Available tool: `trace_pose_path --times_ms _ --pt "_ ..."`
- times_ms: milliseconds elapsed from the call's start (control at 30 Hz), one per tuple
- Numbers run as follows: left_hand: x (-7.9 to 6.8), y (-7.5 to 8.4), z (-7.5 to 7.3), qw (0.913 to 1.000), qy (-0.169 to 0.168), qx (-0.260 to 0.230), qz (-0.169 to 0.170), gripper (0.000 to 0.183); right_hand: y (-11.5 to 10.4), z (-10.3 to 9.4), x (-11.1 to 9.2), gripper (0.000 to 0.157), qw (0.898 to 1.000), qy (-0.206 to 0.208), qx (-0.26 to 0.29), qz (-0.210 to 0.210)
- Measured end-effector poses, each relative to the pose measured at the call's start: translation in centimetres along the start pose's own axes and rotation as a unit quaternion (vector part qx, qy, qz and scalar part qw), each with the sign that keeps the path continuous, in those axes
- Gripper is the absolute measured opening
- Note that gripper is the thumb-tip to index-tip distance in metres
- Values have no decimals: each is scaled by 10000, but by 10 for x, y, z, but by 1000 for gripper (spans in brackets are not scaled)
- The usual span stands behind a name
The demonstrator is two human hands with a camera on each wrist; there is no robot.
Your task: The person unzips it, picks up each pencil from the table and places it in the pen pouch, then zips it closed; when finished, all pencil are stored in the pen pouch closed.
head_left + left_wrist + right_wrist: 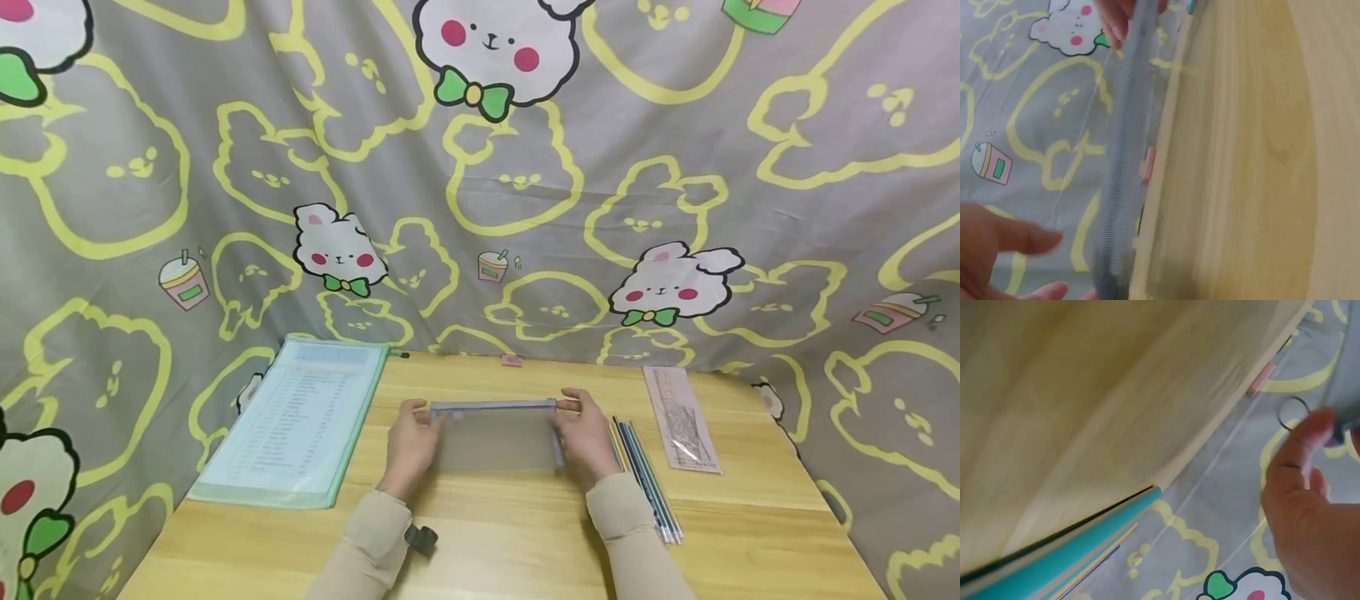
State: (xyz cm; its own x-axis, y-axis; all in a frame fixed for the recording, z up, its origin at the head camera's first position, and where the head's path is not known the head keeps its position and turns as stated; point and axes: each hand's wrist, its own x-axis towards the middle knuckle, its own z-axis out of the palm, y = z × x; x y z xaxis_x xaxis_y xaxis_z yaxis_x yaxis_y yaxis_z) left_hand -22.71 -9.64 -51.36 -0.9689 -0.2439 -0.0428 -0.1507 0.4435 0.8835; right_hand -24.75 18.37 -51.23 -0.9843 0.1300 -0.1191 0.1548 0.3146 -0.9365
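Observation:
Upright above the table, a translucent zip pouch (pixel 495 437) with a blue-grey zipper edge stretches between both hands. My left hand (pixel 412 446) holds its left upper corner, with the thumb on the near side. My right hand (pixel 587 433) pinches the right upper corner. In the right wrist view, the right hand's (pixel 1310 481) index finger and thumb meet at the pouch's corner, beside a thin dark ring (pixel 1292 414). The left wrist view shows the zipper edge (pixel 1121 156) running lengthwise, with the left hand (pixel 1004 250) at its lower end.
A green-edged zip folder (pixel 288 425) with a printed sheet lies at the left. Several pencils (pixel 647 479) lie right of the right hand, beside a pale pink packet (pixel 684 421). A small pink block (pixel 512 361) sits at the table's (pixel 480 542) back edge, before a patterned curtain (pixel 420 167).

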Motion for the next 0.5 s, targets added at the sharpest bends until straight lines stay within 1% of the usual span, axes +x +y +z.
trace_pose_path --times_ms 67,133,267,367,500 --pt "-1 -1 -1 9997 199 -114 -57 45 -1 -2 -3 60 9999 74 27 -116" --pt "-1 -2 -3 9992 296 -238 -83 46 -1 -4 -5 59 9996 122 96 -230" --pt "-3 -3 -7 9986 254 -446 -119 52 0 -9 -9 53 9987 180 290 -381" --pt "-4 -1 -9 9984 193 -512 -118 48 0 -12 -11 45 9978 170 462 -453" --pt "-5 1 -11 9983 242 -509 -111 41 -1 -15 -14 38 9971 112 637 -402"
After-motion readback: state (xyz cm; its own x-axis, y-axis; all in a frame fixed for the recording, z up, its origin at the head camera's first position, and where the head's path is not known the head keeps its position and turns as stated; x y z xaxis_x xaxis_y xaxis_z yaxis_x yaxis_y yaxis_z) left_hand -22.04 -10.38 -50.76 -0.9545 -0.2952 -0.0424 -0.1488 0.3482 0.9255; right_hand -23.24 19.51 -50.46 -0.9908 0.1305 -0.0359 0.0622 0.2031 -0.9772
